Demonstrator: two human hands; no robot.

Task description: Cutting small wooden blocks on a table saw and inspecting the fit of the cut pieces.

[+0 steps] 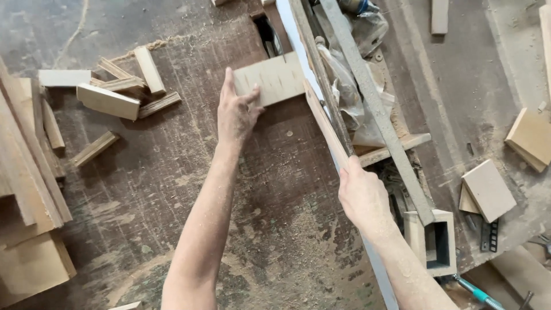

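My left hand [235, 112] grips the left end of a pale wooden block [275, 77] that lies flat on the dark, dusty work table [172, 172] near a narrow slot in its surface. My right hand [364, 198] holds the near end of a thin wooden board [324, 123], which stands on edge and slants away toward the block. The board's far end nearly touches the block's right corner.
Several wood offcuts [109, 100] lie at the upper left, and stacked planks [23, 166] run along the left edge. A long grey metal rail [376, 106] runs diagonally on the right, beside crumpled plastic [350, 86], a small open wooden box [436, 241] and square wood pieces [488, 189].
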